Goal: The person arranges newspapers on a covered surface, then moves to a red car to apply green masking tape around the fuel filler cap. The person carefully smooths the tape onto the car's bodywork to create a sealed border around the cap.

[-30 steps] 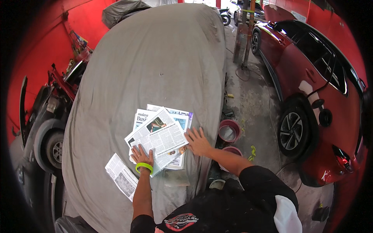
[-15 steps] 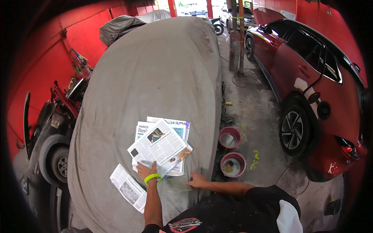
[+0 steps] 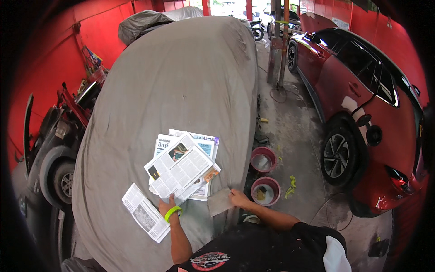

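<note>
My left hand (image 3: 166, 208), a bright green band (image 3: 173, 213) round its wrist, lies at the lower edge of a loose pile of newspapers (image 3: 181, 165). Its fingers look stretched and apart, though their tips are hard to make out. Beside it on the left is a smaller folded newspaper (image 3: 144, 212). To the right, my right hand (image 3: 238, 198) pinches the edge of a thin grey-brown rectangular sheet (image 3: 220, 202), held just below the pile's lower right corner. All this paper rests on a grey cloth cover (image 3: 149, 95) draped over a car.
Two pink-red buckets (image 3: 265, 191) stand on the floor right of the covered car, with a crumpled yellow-green strip (image 3: 291, 187) near them. A dark red car (image 3: 362, 99) is parked farther right. Car parts and a wheel (image 3: 65, 185) lie along the left wall.
My right hand has lifted the grey-brown sheet, which now shows plainly. My left hand has slid off the pile towards its lower edge. The view has shifted slightly.
</note>
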Demonstrator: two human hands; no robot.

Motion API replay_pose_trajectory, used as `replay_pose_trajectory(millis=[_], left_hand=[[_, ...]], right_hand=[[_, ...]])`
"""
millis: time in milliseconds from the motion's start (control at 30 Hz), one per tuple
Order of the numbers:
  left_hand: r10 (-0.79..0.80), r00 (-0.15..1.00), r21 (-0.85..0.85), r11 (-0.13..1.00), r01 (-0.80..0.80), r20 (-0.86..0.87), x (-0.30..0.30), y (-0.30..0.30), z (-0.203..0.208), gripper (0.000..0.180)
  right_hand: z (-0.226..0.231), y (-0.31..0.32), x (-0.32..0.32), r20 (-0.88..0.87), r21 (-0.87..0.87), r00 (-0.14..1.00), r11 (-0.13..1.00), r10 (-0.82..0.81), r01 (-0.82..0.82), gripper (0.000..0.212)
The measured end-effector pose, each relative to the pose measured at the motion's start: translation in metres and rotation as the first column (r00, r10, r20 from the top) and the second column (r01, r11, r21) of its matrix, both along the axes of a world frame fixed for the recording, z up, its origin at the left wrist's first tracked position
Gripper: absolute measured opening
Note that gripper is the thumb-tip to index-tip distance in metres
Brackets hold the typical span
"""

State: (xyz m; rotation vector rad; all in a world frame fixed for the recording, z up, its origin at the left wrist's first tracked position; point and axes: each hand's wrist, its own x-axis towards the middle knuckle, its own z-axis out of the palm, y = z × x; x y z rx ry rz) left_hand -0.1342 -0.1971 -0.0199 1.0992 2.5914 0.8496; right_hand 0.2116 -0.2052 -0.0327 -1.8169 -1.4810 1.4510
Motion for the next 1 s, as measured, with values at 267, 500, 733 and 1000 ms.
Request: replay_pose_trajectory(millis=[267, 500, 733, 1000], left_hand=[[0.004, 0.977, 0.260, 0.964, 0.052, -0.212, -0.001, 0.001, -0.024, 0.052], [-0.515, 0.536, 0.489, 0.848, 0.204, 0.669, -0.058, 0.030, -0.066, 0.057], [-0.505, 0.210, 0.536, 0.835, -0.125, 0.837, -0.068, 0.026, -0.019, 0.012], [-0.116, 0.415, 0.294, 0.869, -0.397, 0.902, -0.098, 0.038, -0.018, 0.014]], right_hand=[[-0.028, 0.011, 0.061, -0.263, 0.058, 0.913, 0.940, -0.311, 0.337, 0.032], [0.004, 0.049, 0.093, -0.726, 0.054, 0.629, 0.889, -0.278, 0.455, 0.061], [0.065, 0.111, 0.086, -0.655, 0.150, 0.672, 0.812, -0.346, 0.564, 0.077], [0.053, 0.143, 0.046, -0.593, 0.205, 0.794, 0.928, -0.135, 0.310, 0.072]])
